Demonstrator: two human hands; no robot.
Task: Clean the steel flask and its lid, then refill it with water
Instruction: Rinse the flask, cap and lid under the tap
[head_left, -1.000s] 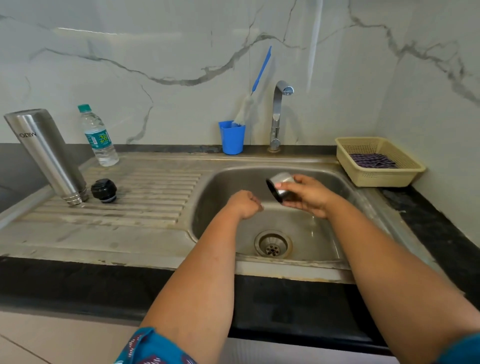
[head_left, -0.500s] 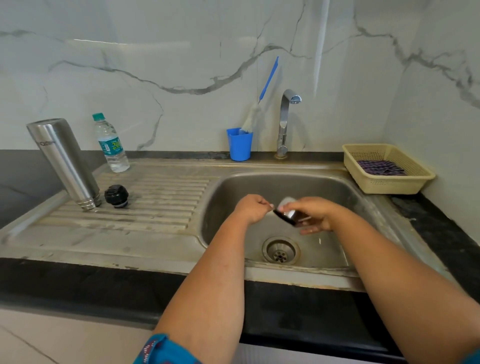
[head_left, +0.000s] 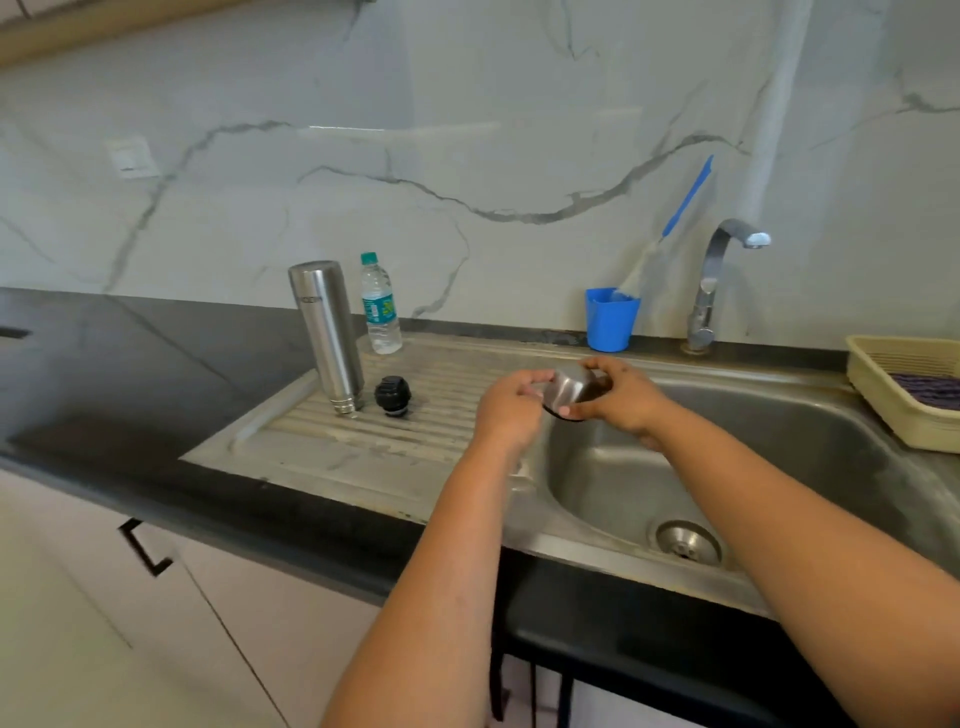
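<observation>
The steel flask (head_left: 328, 332) stands upside down on the ribbed drainboard (head_left: 415, 415), mouth on the steel. Its black inner stopper (head_left: 393, 396) lies just right of it. The steel cap lid (head_left: 570, 391) is held over the left rim of the sink basin (head_left: 753, 457), opening facing down. My right hand (head_left: 621, 397) grips the lid from the right. My left hand (head_left: 511, 400) pinches its left side with curled fingertips.
A clear plastic water bottle (head_left: 381, 306) with a green cap stands behind the flask. A blue cup (head_left: 610, 319) holding a blue-handled brush sits by the tap (head_left: 719, 280). A cream basket (head_left: 904, 384) sits right of the sink. The drain (head_left: 687, 541) is open.
Both hands rose from low in the basin toward the drainboard side with the lid; my left hand took hold of it. The camera swung left.
</observation>
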